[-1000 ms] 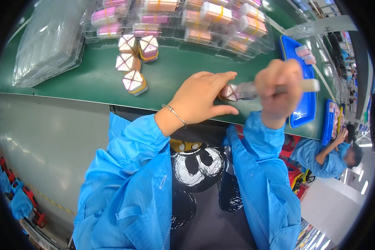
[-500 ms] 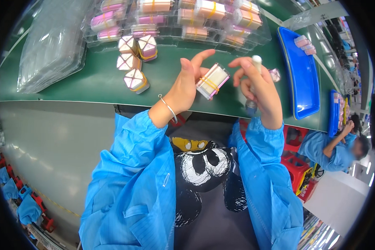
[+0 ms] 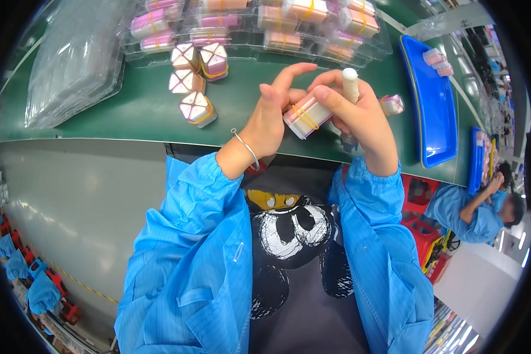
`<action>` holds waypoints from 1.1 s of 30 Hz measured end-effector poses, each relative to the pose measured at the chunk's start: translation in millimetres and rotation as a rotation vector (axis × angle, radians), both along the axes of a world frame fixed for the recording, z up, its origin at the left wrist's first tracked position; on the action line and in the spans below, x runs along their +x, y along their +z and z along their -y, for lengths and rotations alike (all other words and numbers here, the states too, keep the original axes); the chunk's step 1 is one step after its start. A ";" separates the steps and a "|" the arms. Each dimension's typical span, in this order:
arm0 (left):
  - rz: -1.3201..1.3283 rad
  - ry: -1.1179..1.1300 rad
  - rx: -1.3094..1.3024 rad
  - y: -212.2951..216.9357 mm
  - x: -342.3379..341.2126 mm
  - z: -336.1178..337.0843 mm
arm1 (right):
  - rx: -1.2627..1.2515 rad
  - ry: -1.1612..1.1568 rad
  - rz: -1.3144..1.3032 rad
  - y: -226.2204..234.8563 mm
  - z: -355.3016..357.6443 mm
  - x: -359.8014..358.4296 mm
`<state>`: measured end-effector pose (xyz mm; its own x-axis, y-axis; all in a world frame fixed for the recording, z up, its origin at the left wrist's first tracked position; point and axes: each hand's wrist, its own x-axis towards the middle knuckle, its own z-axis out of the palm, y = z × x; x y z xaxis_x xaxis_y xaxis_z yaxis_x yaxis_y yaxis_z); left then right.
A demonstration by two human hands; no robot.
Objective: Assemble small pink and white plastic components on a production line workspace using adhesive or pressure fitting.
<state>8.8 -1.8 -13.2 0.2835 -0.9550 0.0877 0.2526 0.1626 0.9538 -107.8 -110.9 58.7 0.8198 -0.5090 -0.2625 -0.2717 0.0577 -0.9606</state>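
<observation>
My left hand (image 3: 264, 127), with a thin bangle at its wrist, holds a bundle of slim pale boxes (image 3: 307, 118) near the table's front edge. A yellow rubber band is wrapped round the bundle. Its thumb and forefinger stretch out while the lower fingers, partly hidden, grip the bundle. My right hand (image 3: 369, 121) is closed round a white-tipped rod (image 3: 350, 88) whose grey-blue lower end shows below the palm. The right thumb lies against the bundle's upper end. Another banded bundle (image 3: 391, 105) lies just right of this hand.
Several banded bundles (image 3: 193, 108) stand on the green table (image 3: 141, 112) to the left. Behind them are clear plastic trays (image 3: 251, 47) of bundles. Stacked empty clear trays (image 3: 74, 65) lie far left, a blue tray (image 3: 439, 127) right. A co-worker (image 3: 463, 206) sits beyond.
My right hand has moved left with the rod, and its thumb has come onto the bundle. The bundle has tilted flatter between my hands.
</observation>
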 end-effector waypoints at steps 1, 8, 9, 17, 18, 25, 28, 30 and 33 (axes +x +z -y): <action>0.005 0.000 -0.004 -0.1 -0.2 -0.5 | 0.013 0.000 0.007 -0.6 0.5 -0.4; 0.030 0.036 -0.098 -3.5 2.7 -2.3 | 0.072 -0.004 0.030 3.0 6.0 -13.5; -0.009 0.021 -0.115 -3.9 3.4 -2.9 | 0.059 -0.020 0.069 3.2 5.9 -16.7; 0.117 0.124 -0.233 -0.6 -7.0 -3.8 | -0.073 -0.105 0.284 -3.1 2.2 -45.8; 0.167 0.106 -0.252 -5.3 -5.7 -4.6 | -0.087 -0.103 0.318 -2.7 0.9 -46.3; 0.230 0.074 -0.283 -3.4 -4.9 -5.4 | 0.031 -0.121 0.196 -8.6 4.2 -50.8; 0.253 0.078 -0.279 -1.5 -3.4 -5.4 | 0.044 -0.132 0.242 -12.0 2.0 -48.2; 0.250 0.078 -0.268 0.0 -4.2 -5.8 | 0.017 -0.129 0.251 -11.2 1.8 -47.8; 0.295 0.081 -0.271 5.3 -4.7 -7.9 | -0.015 -0.137 0.266 -11.6 1.7 -46.6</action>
<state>4.2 6.1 -7.9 0.2823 -0.8617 0.4217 -0.0495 0.4259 0.9034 -154.4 -112.5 47.1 0.7823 -0.6217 -0.0391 -0.0007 0.0620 -0.9981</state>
